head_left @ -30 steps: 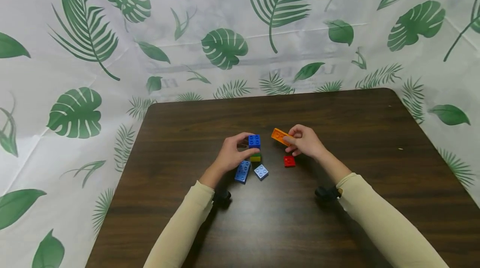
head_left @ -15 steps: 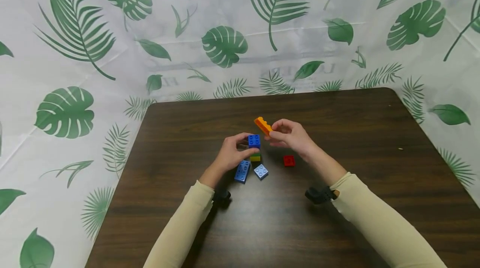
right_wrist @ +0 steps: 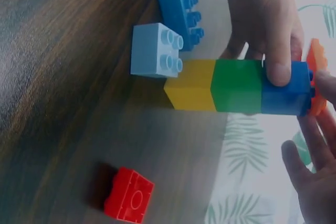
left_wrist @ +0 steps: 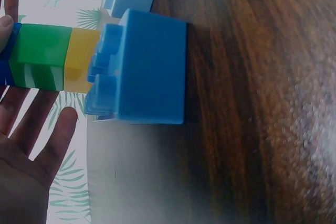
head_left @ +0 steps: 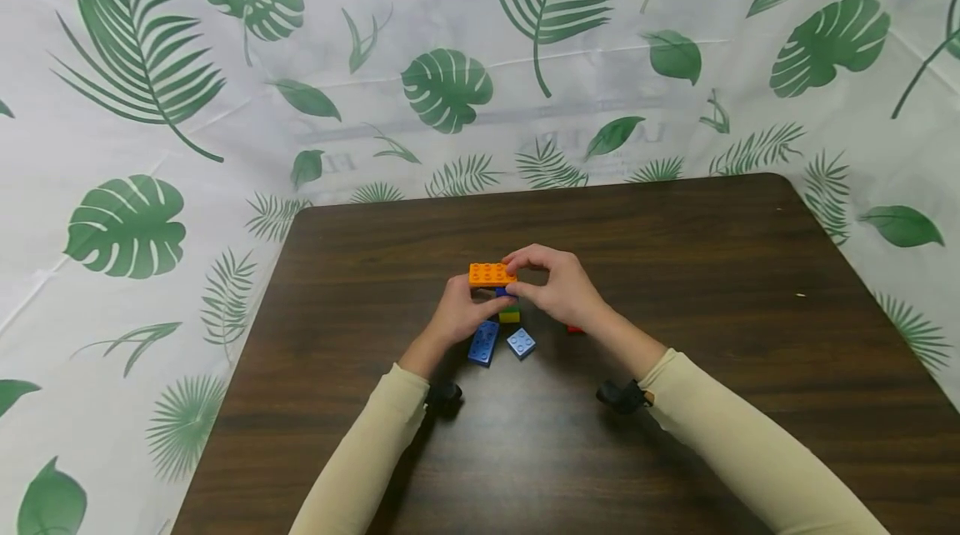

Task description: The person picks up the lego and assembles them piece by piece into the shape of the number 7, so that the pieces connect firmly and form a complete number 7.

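Note:
A stack of yellow (right_wrist: 191, 85), green (right_wrist: 236, 85) and dark blue (right_wrist: 291, 98) bricks stands upright on the table. My left hand (head_left: 459, 314) grips it at the dark blue brick, thumb on the near side. Over the stack's top, my right hand (head_left: 561, 285) pinches an orange brick (head_left: 486, 274) by its right end. Its studs face up and its other end reaches out to the left. In the right wrist view some blue studs show beside the orange brick; whether it is fully seated I cannot tell.
Close in front of the stack lie a light blue square brick (head_left: 521, 343) and a longer blue brick (head_left: 483, 343). A red brick (right_wrist: 131, 195) lies to the right, mostly hidden by the right hand in the head view. A leaf-patterned sheet (head_left: 337, 60) hangs behind the table (head_left: 675, 252).
My right hand has brought the orange brick leftward from the right side to the stack's top and turned it studs up. The left hand has stayed on the stack.

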The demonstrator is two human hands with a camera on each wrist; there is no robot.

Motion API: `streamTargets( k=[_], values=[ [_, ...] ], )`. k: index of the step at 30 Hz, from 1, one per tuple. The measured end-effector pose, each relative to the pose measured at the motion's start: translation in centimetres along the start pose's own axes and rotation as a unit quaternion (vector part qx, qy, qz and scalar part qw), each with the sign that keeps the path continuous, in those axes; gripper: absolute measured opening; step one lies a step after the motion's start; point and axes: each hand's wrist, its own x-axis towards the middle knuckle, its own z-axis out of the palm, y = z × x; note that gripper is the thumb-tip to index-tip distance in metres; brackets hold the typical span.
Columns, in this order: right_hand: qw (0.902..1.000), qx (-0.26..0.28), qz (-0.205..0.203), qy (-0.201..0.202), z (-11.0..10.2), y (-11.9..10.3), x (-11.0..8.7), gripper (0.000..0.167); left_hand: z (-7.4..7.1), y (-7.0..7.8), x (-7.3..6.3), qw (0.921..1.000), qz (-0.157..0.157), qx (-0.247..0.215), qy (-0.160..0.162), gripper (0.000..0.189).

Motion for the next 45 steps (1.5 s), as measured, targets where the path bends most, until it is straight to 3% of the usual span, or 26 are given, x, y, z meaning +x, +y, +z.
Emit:
streamTargets(
  k=[3,13,24,32,45],
  values=[
    [0.9998,-0.019,-0.011,0.0,0.1,-0.2,0.0,0.018,0.0,-0.1,0.0,1.0,0.004,-0.002,0.006,0.033],
    [0.9977,-0.068,0.005,-0.008,-0.1,-0.7,0.1,0.019,-0.1,-0.2,-0.1,1.0,0.003,-0.002,0.008,0.034],
    [0.992,-0.121,-0.028,-0.022,-0.4,-0.8,0.2,0.02,-0.2,-0.1,-0.1,1.0,-0.002,-0.007,0.002,0.035],
    [0.9797,-0.191,-0.053,-0.033,-0.4,-1.1,0.6,0.018,-0.2,-0.1,-0.1,1.0,-0.003,-0.007,-0.003,0.034],
    [0.9828,-0.167,-0.071,-0.035,-0.8,-0.4,0.1,0.022,-0.1,-0.2,0.2,1.0,0.002,-0.001,-0.001,0.034]
  ],
)
